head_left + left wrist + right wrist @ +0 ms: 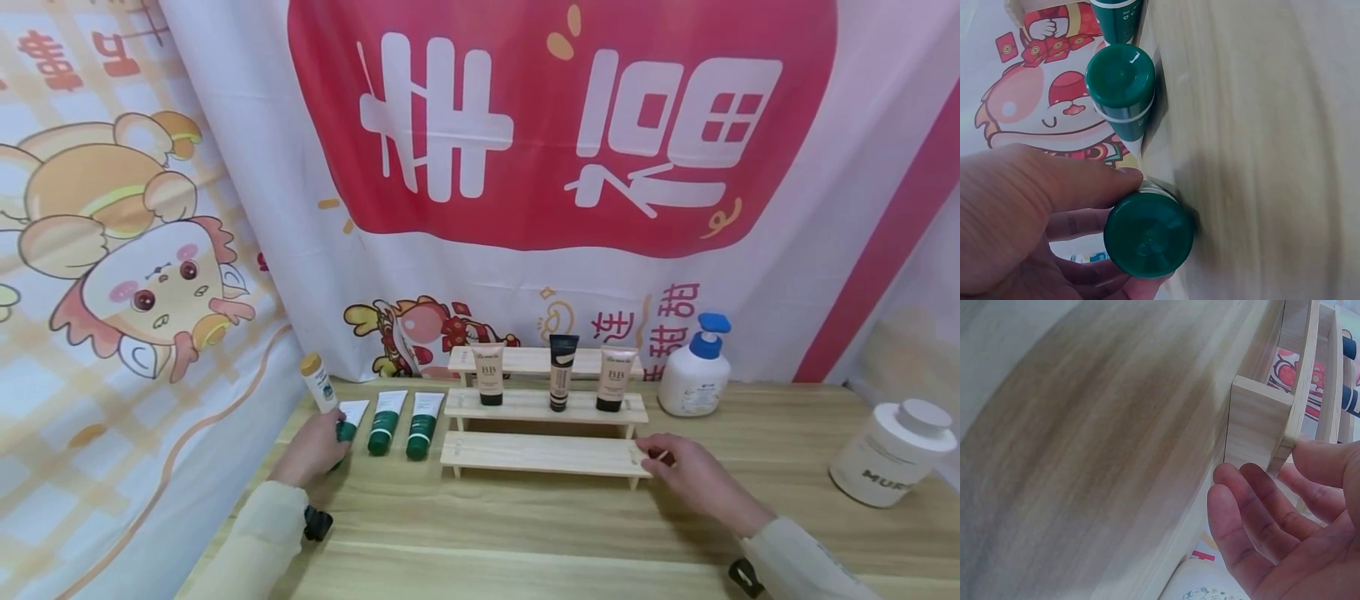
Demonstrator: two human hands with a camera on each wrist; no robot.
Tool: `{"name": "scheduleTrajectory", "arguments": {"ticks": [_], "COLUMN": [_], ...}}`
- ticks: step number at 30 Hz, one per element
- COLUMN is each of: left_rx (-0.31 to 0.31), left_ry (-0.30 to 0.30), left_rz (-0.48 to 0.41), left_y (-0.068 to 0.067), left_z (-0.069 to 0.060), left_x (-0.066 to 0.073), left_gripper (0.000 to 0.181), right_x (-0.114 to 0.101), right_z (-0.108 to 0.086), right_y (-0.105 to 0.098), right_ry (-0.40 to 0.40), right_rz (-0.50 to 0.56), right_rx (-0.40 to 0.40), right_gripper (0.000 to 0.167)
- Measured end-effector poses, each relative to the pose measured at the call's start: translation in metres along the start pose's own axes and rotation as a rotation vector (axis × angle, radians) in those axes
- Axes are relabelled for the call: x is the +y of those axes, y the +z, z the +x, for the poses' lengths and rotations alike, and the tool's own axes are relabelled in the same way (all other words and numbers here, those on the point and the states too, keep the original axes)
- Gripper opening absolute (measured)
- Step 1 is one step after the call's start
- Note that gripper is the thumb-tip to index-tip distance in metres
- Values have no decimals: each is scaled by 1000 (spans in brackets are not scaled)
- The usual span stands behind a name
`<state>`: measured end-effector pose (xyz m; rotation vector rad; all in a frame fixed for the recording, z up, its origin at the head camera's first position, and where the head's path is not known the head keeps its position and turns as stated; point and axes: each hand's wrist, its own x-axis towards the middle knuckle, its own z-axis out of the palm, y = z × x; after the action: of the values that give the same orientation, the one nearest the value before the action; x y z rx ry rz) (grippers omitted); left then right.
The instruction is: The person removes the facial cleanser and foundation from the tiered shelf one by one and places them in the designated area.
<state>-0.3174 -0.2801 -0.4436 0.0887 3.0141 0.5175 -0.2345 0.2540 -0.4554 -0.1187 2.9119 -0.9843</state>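
Note:
My left hand (311,448) grips a green-and-white tube (347,430) at the left of the row; in the left wrist view, the thumb and fingers lie around its body behind the green cap (1149,235). Two similar tubes (384,423) (422,427) lie to its right. At the right end of the lowest tier of a wooden rack (543,454), my right hand (693,475) holds the corner. The right wrist view has the thumb against the shelf end (1290,440) and the other fingers bent near the leg. Three small tubes (490,375) (562,373) (615,379) stand on the middle tier.
A yellow-capped bottle (319,383) stands behind my left hand. Behind the rack's right side is a white pump bottle (694,377) with a blue top. A white jar (891,454) stands at the far right. Printed cloth (525,292) hangs behind the wooden table (465,533).

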Motion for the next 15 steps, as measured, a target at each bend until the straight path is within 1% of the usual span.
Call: {"name": "scheduleTrajectory", "arguments": {"ticks": [4,8,12,15], "left_rx": [-4,-9,-20,-10], "left_ry": [-34,-39,-48,-59], "left_rz": [3,11,13,25], "left_y": [4,6,5,4], "left_z": [11,19,21,19], "left_x": [3,3,4,7], "left_gripper": [47,48,50,51], "right_x": [2,2,2,3], "right_z": [-1,-2,-2,-2], "right_y": [0,0,0,0], "right_ry": [-34,-56,-46,-37], "right_rz": [7,18,19,15], "right_rx": [8,15,12,11], "right_gripper": [31,29,29,29]}}
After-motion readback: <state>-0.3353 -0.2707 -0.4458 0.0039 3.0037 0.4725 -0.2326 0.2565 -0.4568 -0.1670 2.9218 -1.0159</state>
